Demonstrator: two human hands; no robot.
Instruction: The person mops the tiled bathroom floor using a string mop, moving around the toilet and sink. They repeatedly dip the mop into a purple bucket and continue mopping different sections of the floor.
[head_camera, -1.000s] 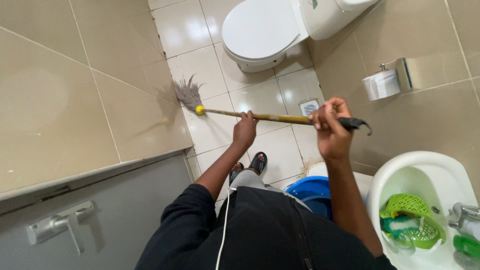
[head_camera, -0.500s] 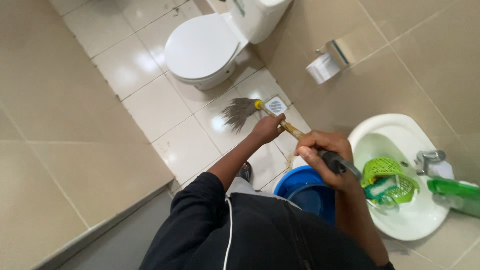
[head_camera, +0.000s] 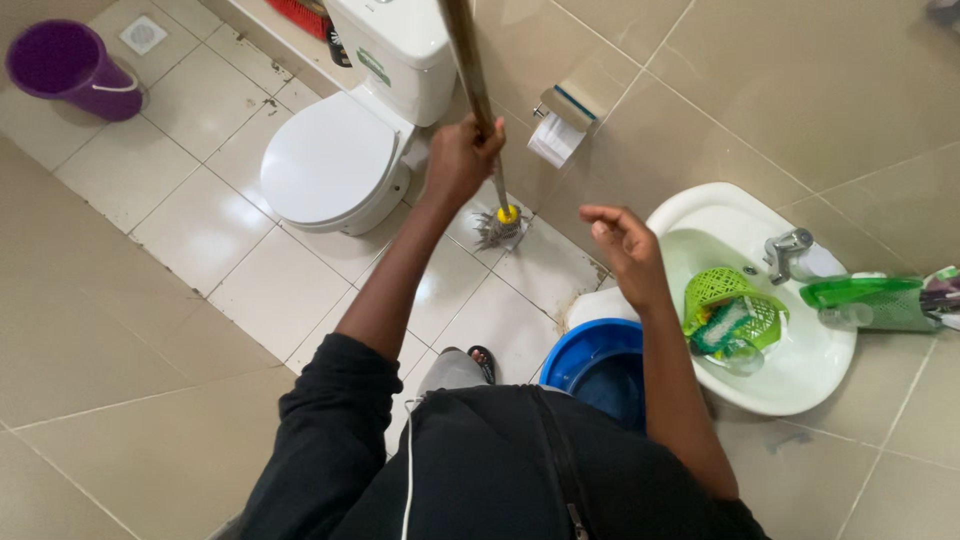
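I see left hand (head_camera: 462, 158) clenched round broom (head_camera: 480, 110) handle, upper centre, held upright so bristles meet floor beside toilet (head_camera: 335, 170) | right hand (head_camera: 622, 245) empty, half-open, loose above sink (head_camera: 790, 360)

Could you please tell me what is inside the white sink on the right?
Inside the white sink sits a green plastic basket holding a sponge-like item, with something clear at its lower edge. The basket covers the basin floor beneath it, so nothing there can be seen.

Two buckets (head_camera: 70, 68), one broom (head_camera: 478, 100)
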